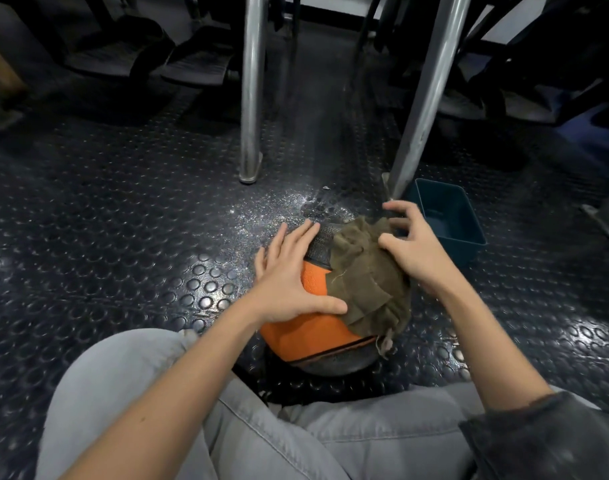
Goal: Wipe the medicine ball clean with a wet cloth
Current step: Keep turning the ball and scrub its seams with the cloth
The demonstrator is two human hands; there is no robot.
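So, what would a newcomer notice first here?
The orange and black medicine ball sits on the studded floor, an olive cloth draped over its right side. The left hand lies flat on the ball; the right hand touches the cloth. A teal tub stands beyond it on the right.

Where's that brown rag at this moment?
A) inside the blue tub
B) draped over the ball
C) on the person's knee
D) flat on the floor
B: the cloth lies draped over the top of the medicine ball, beneath the right hand; the blue tub stands apart, beside the ball.
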